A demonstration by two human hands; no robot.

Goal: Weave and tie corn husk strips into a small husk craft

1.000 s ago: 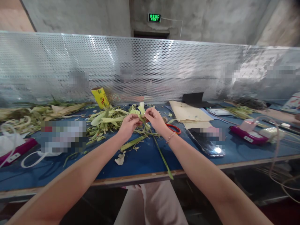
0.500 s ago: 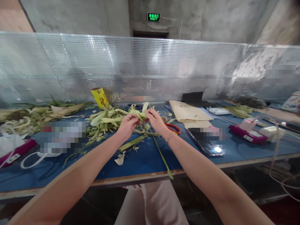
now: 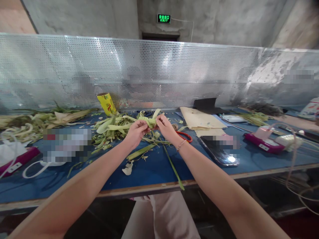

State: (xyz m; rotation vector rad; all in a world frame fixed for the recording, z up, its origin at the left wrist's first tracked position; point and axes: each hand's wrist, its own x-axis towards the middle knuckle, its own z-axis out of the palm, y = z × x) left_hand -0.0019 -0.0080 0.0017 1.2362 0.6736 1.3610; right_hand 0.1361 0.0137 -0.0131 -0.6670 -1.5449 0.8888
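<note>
Both hands pinching one leaf strip above the blue bench.
Left hand (image 3: 136, 131) and right hand (image 3: 164, 126) grip green leaf strip (image 3: 149, 120), held at 12 o'clock over leaf pile (image 3: 112, 129). Looks light, floppy, tear-prone; pinch near the fold.

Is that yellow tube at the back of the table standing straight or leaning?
Leaning. The yellow tube stands on the blue table with its top tipped to the left, close to the perforated metal screen.
</note>
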